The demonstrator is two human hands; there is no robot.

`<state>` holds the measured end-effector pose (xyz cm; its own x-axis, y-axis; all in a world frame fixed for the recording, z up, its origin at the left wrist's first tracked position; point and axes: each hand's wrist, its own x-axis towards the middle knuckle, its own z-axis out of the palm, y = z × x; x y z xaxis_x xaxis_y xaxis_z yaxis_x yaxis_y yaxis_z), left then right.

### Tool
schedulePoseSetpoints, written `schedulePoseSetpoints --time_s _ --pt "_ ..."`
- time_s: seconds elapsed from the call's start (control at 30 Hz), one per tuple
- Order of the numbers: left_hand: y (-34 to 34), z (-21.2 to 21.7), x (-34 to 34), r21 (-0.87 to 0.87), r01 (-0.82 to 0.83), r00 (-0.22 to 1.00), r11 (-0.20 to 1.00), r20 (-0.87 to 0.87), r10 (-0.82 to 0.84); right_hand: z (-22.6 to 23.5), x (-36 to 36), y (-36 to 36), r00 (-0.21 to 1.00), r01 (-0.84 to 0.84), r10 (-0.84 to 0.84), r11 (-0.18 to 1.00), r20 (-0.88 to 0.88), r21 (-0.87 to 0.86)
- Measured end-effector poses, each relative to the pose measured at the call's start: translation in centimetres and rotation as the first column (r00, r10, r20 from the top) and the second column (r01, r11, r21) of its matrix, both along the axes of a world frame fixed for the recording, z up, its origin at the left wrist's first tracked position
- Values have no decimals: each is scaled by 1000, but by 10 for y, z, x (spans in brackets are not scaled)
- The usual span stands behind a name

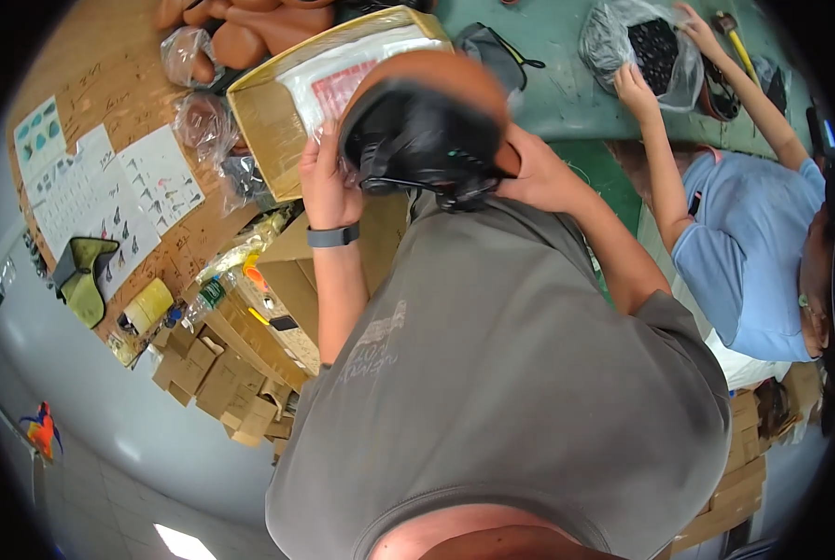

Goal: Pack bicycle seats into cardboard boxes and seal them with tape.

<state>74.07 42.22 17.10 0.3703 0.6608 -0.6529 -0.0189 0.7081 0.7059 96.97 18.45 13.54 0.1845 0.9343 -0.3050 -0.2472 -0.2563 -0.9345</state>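
In front of my chest I hold a wide bicycle saddle (422, 131), tilted so its black underside faces me, with its brown cover curving over the far side. It is slightly blurred. My right hand (540, 173) grips its narrower right end, thumb on the near side. At the left edge my left hand (329, 182) supports it, with the fingers partly hidden behind it. Just beyond the saddle lies an open cardboard box (273, 121), holding white wrapping and a red-printed sheet (341, 86).
More brown saddles (273, 33) are piled at the back left, some in clear bags. Printed sheets (109, 201) lie on the wooden table. To the right, a co-worker (753, 252) handles a clear bag of small black parts (655, 56) on the green table, near a hammer (735, 42).
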Motion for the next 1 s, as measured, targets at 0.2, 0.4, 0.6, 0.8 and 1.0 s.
schedulePoseSetpoints --time_s 0.2,0.4,0.6,0.8,1.0 --pt "1 103 50 710 684 631 167 -462 -623 -43 -38 69 971 236 -231 968 66 -88" --pt "164 139 -51 751 -120 914 649 -172 368 5 63 128 880 143 -165 986 -445 -84" --pt "246 103 -161 839 -341 642 425 -123 757 -213 147 174 643 764 -629 565 437 -311" --pt "203 -53 -91 913 182 625 365 -394 674 -292 211 231 327 924 -381 321 865 -208" --pt "72 -43 80 710 515 855 480 -380 -354 -214 238 197 661 722 -747 610 68 -326"
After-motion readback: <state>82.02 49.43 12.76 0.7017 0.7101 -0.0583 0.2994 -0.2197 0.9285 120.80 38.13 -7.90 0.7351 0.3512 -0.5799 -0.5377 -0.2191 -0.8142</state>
